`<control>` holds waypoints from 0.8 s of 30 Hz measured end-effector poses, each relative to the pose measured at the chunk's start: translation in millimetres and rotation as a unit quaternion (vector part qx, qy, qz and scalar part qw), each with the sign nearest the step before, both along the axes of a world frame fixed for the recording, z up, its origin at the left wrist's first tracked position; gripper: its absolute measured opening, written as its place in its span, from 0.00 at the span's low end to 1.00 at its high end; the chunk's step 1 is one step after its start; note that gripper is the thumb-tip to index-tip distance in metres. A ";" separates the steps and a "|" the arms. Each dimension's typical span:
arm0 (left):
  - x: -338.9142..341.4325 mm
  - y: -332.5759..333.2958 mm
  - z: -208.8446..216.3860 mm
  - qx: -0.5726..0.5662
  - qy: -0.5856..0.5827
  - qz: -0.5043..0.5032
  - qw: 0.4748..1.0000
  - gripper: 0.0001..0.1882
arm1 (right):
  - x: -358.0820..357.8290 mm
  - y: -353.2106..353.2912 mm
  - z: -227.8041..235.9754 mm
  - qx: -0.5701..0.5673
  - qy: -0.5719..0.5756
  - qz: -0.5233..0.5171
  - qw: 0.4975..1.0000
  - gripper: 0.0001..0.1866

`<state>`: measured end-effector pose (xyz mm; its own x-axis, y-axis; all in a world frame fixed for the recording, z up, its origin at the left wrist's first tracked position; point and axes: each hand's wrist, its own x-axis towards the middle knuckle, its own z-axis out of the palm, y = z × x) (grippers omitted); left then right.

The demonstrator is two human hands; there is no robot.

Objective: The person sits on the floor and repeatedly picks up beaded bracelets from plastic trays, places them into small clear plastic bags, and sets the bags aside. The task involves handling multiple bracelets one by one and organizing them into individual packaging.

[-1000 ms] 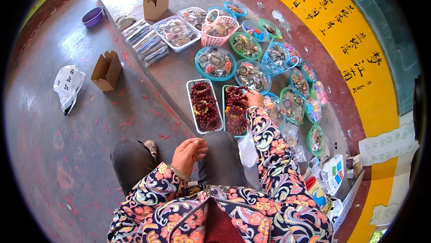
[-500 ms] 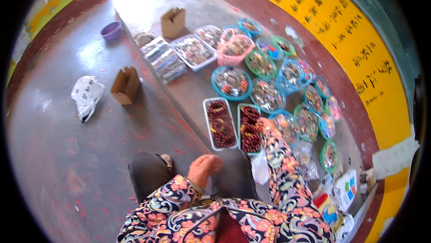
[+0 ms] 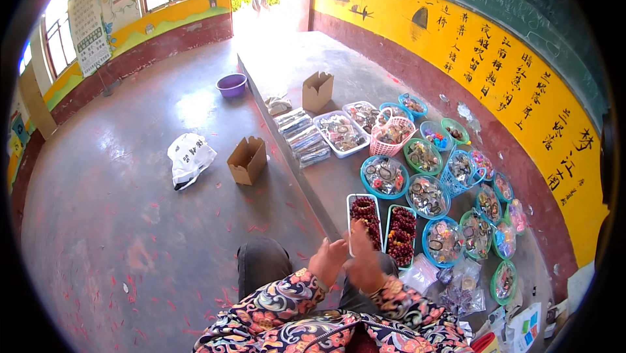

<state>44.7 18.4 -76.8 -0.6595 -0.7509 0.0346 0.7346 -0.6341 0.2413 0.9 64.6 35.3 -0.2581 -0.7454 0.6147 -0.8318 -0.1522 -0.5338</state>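
My left hand (image 3: 328, 262) and my right hand (image 3: 366, 263) are raised close together above my knees. The right one is smeared by motion, its fingers stretched upward and its palm side toward the left hand. The left hand's fingers look loosely extended toward it, and nothing shows in either hand. Just beyond them, dark red bead bracelets (image 3: 367, 213) lie in a white tray (image 3: 362, 196), partly covered by my right fingers. More dark red bead bracelets (image 3: 400, 235), with some amber beads, fill a pale green tray (image 3: 399, 207) to the right.
Round baskets of small packaged trinkets (image 3: 427, 196) crowd the raised platform on the right. A pink basket (image 3: 392, 132), white tray (image 3: 340, 132) and cardboard box (image 3: 317, 91) stand farther off. On the lower floor are another cardboard box (image 3: 247, 161), a white bag (image 3: 190, 159) and a purple basin (image 3: 231, 85).
My right hand has come away from the bracelets in the green tray, back beside my left hand. The left fingers have loosened from a curl. The view has tilted up and turned left.
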 end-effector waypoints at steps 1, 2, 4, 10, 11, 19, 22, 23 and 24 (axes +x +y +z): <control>-21.3 24.7 -18.1 -0.013 0.122 0.131 0.984 0.36 | 15.3 -1.6 -5.2 -0.039 0.031 0.086 0.995 0.26; -34.5 34.0 -24.3 -0.024 0.244 0.249 0.937 0.42 | 18.1 -0.2 -10.8 -0.011 0.027 0.088 0.996 0.26; -0.8 6.3 -2.9 -0.277 -0.050 0.043 0.958 0.30 | 7.3 10.6 -20.8 0.057 0.018 0.072 0.996 0.26; 73.9 -54.2 119.1 0.009 -0.014 -0.324 0.946 0.28 | -29.4 17.6 -32.9 0.160 0.057 -0.092 0.981 0.19; 74.4 -60.9 126.9 -0.034 -0.019 -0.293 0.955 0.27 | -43.6 25.7 -36.5 0.173 0.026 -0.103 0.979 0.18; 127.8 -115.8 112.7 -0.584 -0.384 0.137 0.702 0.08 | -77.0 90.8 134.3 0.022 -0.003 -0.163 0.986 0.12; 142.0 -114.2 101.1 -0.692 -0.406 0.128 0.583 0.07 | -51.5 120.4 224.7 -0.066 0.050 -0.229 0.970 0.15; 141.3 -110.6 99.4 -0.717 -0.402 0.136 0.553 0.07 | -47.6 130.1 243.8 -0.128 0.089 -0.234 0.960 0.17; 141.2 -109.3 97.5 -0.743 -0.399 0.142 0.519 0.06 | -41.2 138.2 258.4 -0.181 0.113 -0.214 0.953 0.19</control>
<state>185.9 -90.9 20.7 -0.7785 -0.3574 0.5160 0.0385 0.7934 0.6075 -40.4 202.8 293.7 -0.3218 -0.3296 0.8876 -0.9465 0.0867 -0.3109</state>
